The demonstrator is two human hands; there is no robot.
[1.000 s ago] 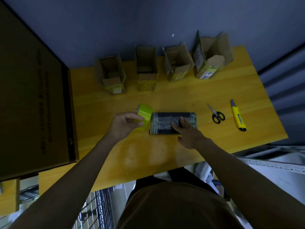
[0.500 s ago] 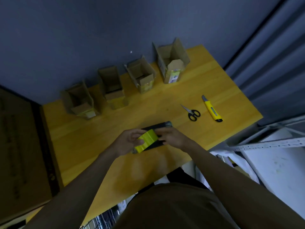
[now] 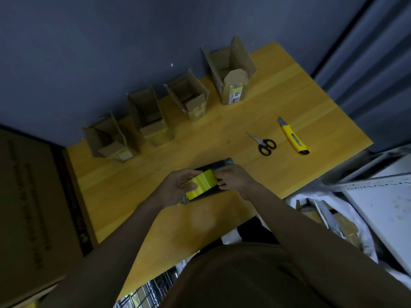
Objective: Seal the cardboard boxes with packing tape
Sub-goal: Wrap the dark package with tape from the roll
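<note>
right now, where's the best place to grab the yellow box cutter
Grip the box cutter across its long yellow handle at mid-length, coming from above. It lies flat and alone on the table, blade tip pointing away, black butt end nearest, so both long sides are free for fingers.

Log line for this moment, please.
left hand: grips tape roll | right hand: at roll's edge over dark package | four boxes: open | scissors, knife: idle

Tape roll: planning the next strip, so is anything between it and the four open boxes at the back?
Nothing visible. The tape roll, held by the left hand, faces bare table up to the open boxes.
</note>
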